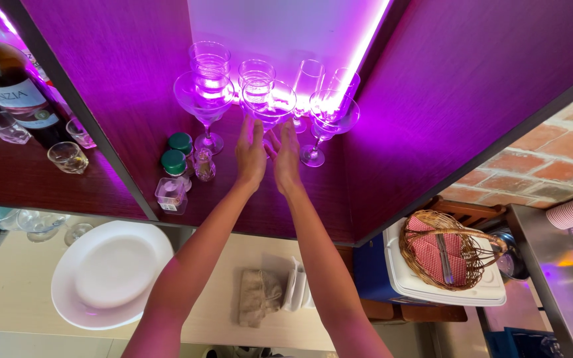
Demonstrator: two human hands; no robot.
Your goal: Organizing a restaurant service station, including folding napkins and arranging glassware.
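On lit shelf, left hand (251, 154) and right hand (286, 159) reach martini glass (272, 106)

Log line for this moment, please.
left hand and right hand: reaching to martini glass | shelf: purple-lit, glassware | grip: unclear

Both hands are up on the purple-lit shelf (134, 132), side by side, the left hand (251, 154) and right hand (286, 159) open with fingers stretched toward a stemmed glass (272, 106) just beyond the fingertips. A wide martini glass (204, 103) stands left of them, green-capped jars (175, 161) nearer left. Below the forearms a white plate (111, 273) rests on the desk (21, 292); a wicker basket (447, 250) sits to the right.
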